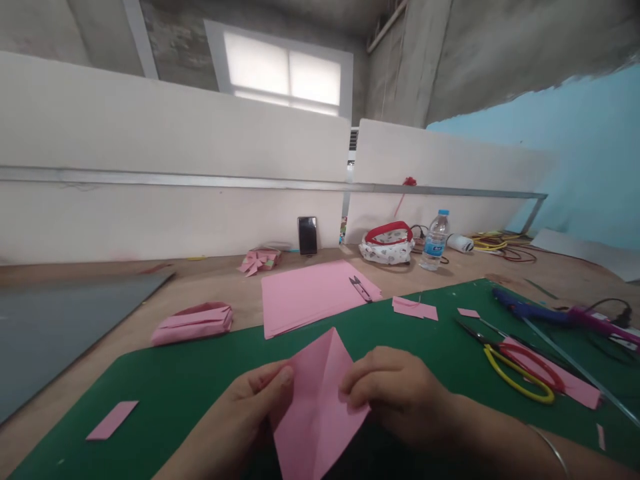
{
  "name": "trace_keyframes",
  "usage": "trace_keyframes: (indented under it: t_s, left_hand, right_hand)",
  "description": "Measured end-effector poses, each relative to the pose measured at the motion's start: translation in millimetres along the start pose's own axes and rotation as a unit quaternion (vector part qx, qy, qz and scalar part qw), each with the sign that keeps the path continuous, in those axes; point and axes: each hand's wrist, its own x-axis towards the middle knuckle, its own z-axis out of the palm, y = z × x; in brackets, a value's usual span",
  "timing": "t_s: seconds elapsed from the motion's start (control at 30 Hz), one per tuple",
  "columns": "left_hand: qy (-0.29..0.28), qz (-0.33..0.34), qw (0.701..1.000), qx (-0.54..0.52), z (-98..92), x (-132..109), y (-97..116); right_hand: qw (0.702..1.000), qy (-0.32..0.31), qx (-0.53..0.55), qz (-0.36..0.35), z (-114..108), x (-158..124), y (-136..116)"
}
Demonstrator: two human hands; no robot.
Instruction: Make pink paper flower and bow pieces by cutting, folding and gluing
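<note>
A creased pink paper sheet [317, 400] is held up over the green cutting mat [170, 387], one corner pointing away from me. My left hand [245, 413] pinches its left edge with thumb and fingers closed. My right hand [395, 393] grips its right edge, fingers curled over the paper. A thin bangle shows on my right wrist.
A stack of pink sheets [310, 293] with small clippers [360, 288] lies beyond the mat. Folded pink pieces [193, 322] sit left. Red and yellow scissors [520, 370], a glue gun [530, 308], a water bottle [434, 241], a phone [307, 235] and a pouch [387, 243] are farther off.
</note>
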Motion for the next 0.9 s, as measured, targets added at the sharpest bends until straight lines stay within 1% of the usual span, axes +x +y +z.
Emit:
trace_keyframes:
  t_s: [0.07,0.13,0.33,0.5,0.53,0.6,0.7,0.77,0.83,0.87,0.9]
  left_hand:
    - [-0.009,-0.010,0.999,-0.029,1.5,-5,-2]
    - [-0.011,-0.016,0.999,-0.032,3.0,-10,-1]
    - [0.008,-0.056,0.998,-0.013,3.2,-12,5]
    - [0.068,-0.062,0.993,-0.075,2.3,-11,6]
    - [0.070,-0.062,0.992,-0.085,1.4,-10,7]
    - [0.044,-0.063,0.994,-0.082,-1.4,-9,7]
    - [-0.020,-0.080,0.996,-0.022,-6.3,-8,9]
    - [-0.074,-0.090,0.993,-0.010,-8.2,-9,9]
    - [-0.128,-0.099,0.987,-0.023,-8.3,-11,9]
    - [-0.143,-0.105,0.984,-0.027,-7.7,-12,8]
    - [-0.147,-0.113,0.982,-0.025,-6.8,-13,6]
  right_hand:
    - [0.999,-0.018,0.014,0.028,2,-1,5]
    - [0.998,-0.033,0.037,0.044,4,-2,8]
    - [0.997,-0.047,0.055,0.037,1,0,4]
    - [0.998,-0.053,0.031,0.018,1,-1,1]
    - [0.998,-0.049,0.018,0.021,1,-1,2]
    - [0.999,-0.031,-0.008,0.044,1,-3,2]
    - [0.997,-0.004,-0.008,0.080,-1,-4,3]
    - [0.997,-0.005,0.015,0.082,-3,-3,3]
    - [0.997,-0.014,0.037,0.072,-4,-3,2]
    - [0.997,-0.018,0.044,0.066,-4,-3,2]
    - [0.997,-0.023,0.045,0.060,-3,-3,2]
